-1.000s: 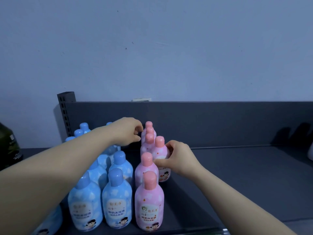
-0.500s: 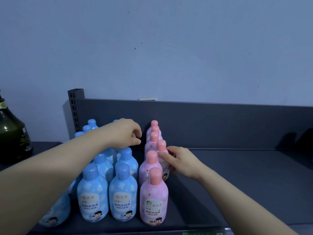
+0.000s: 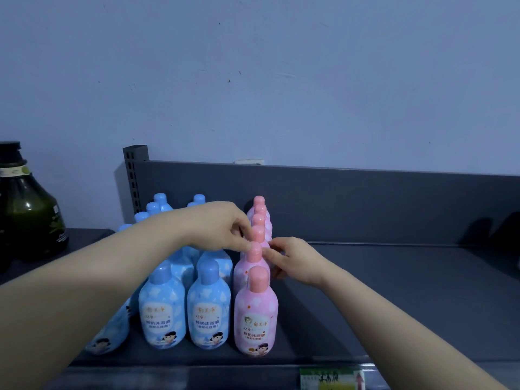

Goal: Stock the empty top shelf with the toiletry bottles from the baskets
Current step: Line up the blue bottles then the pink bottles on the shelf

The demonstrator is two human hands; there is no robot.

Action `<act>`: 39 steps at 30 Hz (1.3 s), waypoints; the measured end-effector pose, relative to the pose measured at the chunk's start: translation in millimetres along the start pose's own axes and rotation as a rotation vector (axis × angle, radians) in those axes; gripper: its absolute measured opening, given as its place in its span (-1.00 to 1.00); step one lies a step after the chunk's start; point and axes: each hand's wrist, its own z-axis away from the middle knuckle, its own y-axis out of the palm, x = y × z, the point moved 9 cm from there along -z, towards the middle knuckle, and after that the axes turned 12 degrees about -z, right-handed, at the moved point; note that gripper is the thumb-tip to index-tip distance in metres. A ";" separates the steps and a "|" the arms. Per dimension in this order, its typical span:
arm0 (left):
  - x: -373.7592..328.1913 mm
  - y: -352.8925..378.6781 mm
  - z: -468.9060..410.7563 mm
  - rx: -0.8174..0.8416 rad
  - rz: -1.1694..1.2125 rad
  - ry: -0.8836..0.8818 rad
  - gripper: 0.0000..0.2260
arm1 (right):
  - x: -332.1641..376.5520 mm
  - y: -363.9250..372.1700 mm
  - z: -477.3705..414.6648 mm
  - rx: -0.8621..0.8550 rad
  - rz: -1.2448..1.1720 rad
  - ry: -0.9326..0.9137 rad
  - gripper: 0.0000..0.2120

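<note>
- Head view: the left hand [image 3: 222, 229] came forward from the back caps. It and the right hand [image 3: 292, 260] now pinch, with curled fingers, the second pink bottle [image 3: 254, 253] by its cap, just behind the front pink bottle [image 3: 256, 313] on the top shelf [image 3: 394, 291].
- I judge this is straightening the row, not adding new stock.
- Count: six pink bottles in that row. The blue bottles [image 3: 163, 308] left of it are partly hidden, so I cannot count them. One dark green bottle [image 3: 28, 212] stands far left.

Dim, bluish light; soft focus throughout, with wide-angle bending at edges.

Bottles [image 3: 208, 305] block left, shelf [image 3: 408, 291] open right (wide)
</note>
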 end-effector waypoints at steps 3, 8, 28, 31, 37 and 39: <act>-16.7 5.2 -1.4 0.022 -0.109 0.039 -0.71 | 5.1 -2.9 4.8 0.008 0.279 -0.038 -0.59; -29.4 6.3 -5.4 0.006 -0.180 0.056 -0.75 | 3.9 -6.4 15.3 0.045 0.488 -0.020 -0.67; -57.1 -0.6 50.2 -0.176 -0.159 0.014 -0.72 | -11.2 -21.7 48.3 0.029 0.594 0.010 -0.61; -62.9 9.5 52.8 -0.201 -0.173 -0.015 -0.95 | -11.9 -22.9 61.1 0.047 0.590 -0.002 -0.61; -63.6 12.6 54.6 -0.231 -0.175 -0.162 -0.88 | -10.2 -35.3 91.8 0.059 0.620 -0.043 -0.58; -63.3 12.2 57.0 -0.225 -0.194 -0.204 -0.84 | -10.4 -41.7 101.9 0.046 0.627 -0.047 -0.57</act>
